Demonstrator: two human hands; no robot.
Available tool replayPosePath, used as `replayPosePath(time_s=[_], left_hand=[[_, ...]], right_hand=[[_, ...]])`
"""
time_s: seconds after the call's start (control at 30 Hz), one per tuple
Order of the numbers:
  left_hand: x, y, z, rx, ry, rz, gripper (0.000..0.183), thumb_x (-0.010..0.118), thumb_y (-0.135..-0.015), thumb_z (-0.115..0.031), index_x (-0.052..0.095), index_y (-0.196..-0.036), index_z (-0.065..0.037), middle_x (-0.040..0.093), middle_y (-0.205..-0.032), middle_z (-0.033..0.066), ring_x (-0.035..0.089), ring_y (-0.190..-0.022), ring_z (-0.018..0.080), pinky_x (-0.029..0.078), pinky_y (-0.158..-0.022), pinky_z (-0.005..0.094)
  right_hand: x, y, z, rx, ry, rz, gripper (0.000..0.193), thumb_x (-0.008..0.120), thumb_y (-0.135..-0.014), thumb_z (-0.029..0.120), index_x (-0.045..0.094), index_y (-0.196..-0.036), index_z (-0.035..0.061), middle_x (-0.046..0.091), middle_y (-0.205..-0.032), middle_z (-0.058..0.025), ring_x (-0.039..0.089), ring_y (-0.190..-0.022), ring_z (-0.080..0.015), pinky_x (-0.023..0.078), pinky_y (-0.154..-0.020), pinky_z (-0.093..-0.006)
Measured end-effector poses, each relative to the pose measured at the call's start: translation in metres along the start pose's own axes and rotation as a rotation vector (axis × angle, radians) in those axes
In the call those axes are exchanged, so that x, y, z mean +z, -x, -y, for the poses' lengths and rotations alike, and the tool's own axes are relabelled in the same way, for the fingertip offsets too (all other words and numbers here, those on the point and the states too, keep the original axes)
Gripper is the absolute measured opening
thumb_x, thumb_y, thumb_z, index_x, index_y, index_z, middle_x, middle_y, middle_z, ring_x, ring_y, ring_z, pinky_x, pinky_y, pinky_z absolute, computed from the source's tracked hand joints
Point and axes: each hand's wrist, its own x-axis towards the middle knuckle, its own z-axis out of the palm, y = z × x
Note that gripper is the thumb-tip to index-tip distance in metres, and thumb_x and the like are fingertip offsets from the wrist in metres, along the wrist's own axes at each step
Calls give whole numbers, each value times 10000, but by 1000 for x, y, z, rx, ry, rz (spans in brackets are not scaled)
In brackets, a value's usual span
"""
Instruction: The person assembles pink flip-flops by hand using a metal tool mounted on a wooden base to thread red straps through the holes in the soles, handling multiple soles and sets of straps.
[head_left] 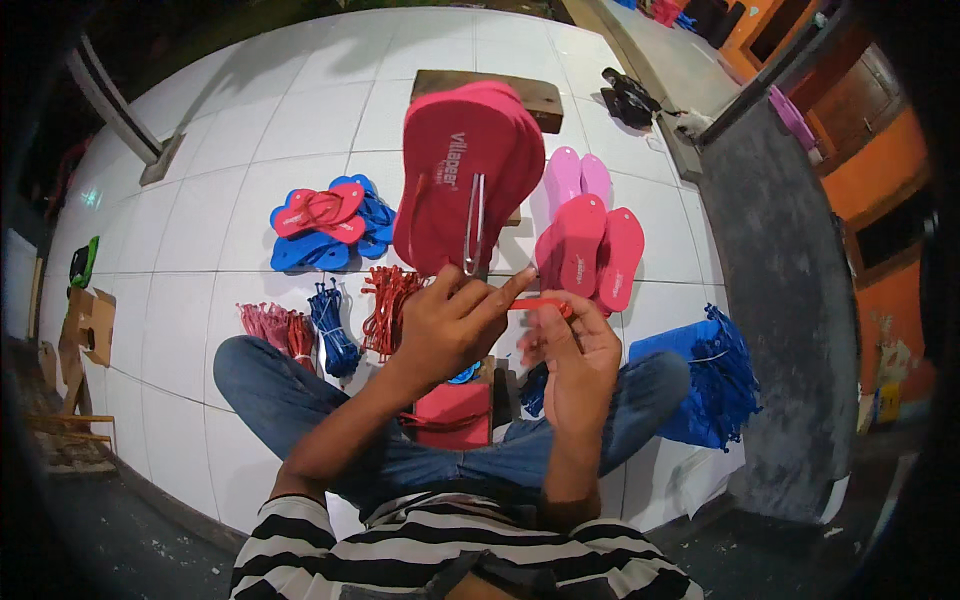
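My left hand (pixel 447 322) is closed, with a thin silver metal tool (pixel 478 215) rising from its curled fingers. Its index finger points toward my right hand (pixel 578 355), which pinches a red flip-flop strap (pixel 535 303). The strap spans the small gap between the hands; whether the left fingers touch it I cannot tell. Just beyond the left hand stands a stack of red-pink flip-flop soles (pixel 435 200), the tool lying across its top face. Behind it is a wooden block (pixel 543 100). Another red-pink sole (pixel 455 412) lies between my legs.
Bundled straps, red (pixel 385 310), blue (pixel 337 335) and pink (pixel 268 322), lie left of centre. Finished flip-flops (pixel 320 215) are piled farther off. Loose pink soles (pixel 575 255) lie at right, near blue soles (pixel 660 420) with blue straps (pixel 715 370) on them. A pillar (pixel 115 100) stands far left.
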Motion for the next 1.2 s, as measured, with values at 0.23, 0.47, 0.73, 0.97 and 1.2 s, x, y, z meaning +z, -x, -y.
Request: replayPosePath(time_s=[0.23,0.47,0.73,0.97,1.2], left_hand=[[6,15,-2,-92,-3,-154,559,665,-671,-39,603,-1226,-38,561,-835,44,504,-707,236,448,-581,322],[-12,13,27,13,195,-364,502,643,-671,-47,595,-1170,-12,596,-977,115,545,-800,259,439,-648,336],[-57,-75,69,-274,438,-297,242,646,-840,-114,602,-1058,-19,598,-920,86,498,-752,164,402,-640,288],[-46,-82,72,-256,342,-278,322,749,-779,-140,608,-1040,-15,622,-899,76,553,-746,150,432,-654,259],[-53,-76,55,-315,417,-204,256,673,-847,-67,560,-1063,14,667,-968,86,625,-834,119,499,-723,266]], right_hand=[[53,-3,-16,-115,-110,-131,284,512,-992,219,617,-1059,-36,638,-958,-83,571,-962,-121,416,-882,-271],[57,-24,-10,-231,-292,235,238,394,-1023,202,517,-950,12,478,-878,-50,458,-847,-154,377,-832,-308],[33,-51,-25,-247,-127,611,292,428,-1017,280,497,-917,14,435,-810,-22,412,-756,-129,358,-739,-285],[29,-56,-20,-261,67,705,388,503,-978,363,500,-806,15,487,-772,-31,434,-727,-112,346,-682,-252],[31,-86,-29,-164,-50,681,372,534,-959,329,450,-712,64,385,-679,17,367,-650,-77,309,-591,-257]])
